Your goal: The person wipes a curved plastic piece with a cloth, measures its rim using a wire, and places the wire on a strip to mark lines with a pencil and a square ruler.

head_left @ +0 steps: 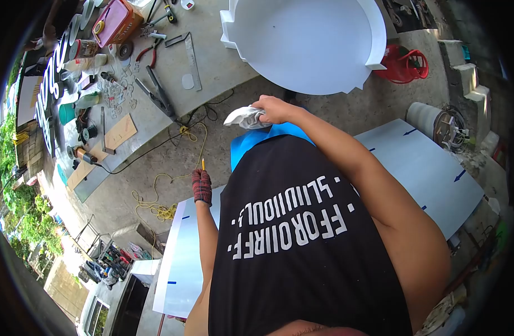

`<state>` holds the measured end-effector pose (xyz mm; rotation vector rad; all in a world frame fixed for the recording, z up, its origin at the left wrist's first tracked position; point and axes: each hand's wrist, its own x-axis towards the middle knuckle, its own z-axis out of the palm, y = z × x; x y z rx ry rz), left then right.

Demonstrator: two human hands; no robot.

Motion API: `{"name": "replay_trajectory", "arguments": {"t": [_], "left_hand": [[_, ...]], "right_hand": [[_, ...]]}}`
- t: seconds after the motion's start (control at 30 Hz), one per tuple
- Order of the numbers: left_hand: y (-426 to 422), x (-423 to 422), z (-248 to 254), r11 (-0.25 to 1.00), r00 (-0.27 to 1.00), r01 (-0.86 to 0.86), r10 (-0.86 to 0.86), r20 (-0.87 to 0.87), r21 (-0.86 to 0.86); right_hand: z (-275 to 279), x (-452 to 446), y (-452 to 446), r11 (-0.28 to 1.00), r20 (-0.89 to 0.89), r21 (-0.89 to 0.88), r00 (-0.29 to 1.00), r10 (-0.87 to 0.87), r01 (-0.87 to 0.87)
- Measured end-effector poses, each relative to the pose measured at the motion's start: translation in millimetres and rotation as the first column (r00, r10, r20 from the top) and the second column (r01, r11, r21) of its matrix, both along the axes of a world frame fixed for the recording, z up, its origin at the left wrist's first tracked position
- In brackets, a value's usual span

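Observation:
My left hand (201,187), in a dark red and grey knitted glove, is closed around a thin yellow pencil (203,163) whose end points away from me. My bare right hand (275,110) grips a crumpled white cloth (246,118) in front of my body, above something bright blue (244,147). Just beyond the cloth is a large round white panel (313,45) with raised edge strips.
A grey worktable (212,67) at the upper left holds pliers (148,56), a metal square (193,61) and a power tool (82,154). Yellow cord (163,211) lies on the floor. Pale sheets (419,168) flank my body; a red basket-like object (401,64) stands upper right.

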<state>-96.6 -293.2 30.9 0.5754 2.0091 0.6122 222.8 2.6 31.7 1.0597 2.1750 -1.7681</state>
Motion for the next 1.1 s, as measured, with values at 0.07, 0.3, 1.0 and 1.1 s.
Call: {"name": "replay_trajectory", "arguments": {"t": [0.07,0.3,1.0,1.1], "left_hand": [[-7,-1,1,1.000,1.000,0.003,-0.003,-0.009,-0.030],[-15,-10,-15,0.998,0.996,-0.055,0.057,0.070,-0.030],[47,183,18,0.989,0.995,0.100,-0.102,-0.011,-0.106],[50,202,17,0.986,0.993,0.120,-0.122,-0.006,-0.113]], "right_hand": [[29,29,-9,0.960,-0.041,0.188,0.978,-0.205,0.209],[14,140,37,0.396,0.000,0.696,0.551,-0.835,0.599],[-45,509,-35,0.568,0.619,0.593,0.128,-0.775,0.571],[-7,465,-35,0.560,0.358,0.691,0.458,-0.814,0.457]]}}
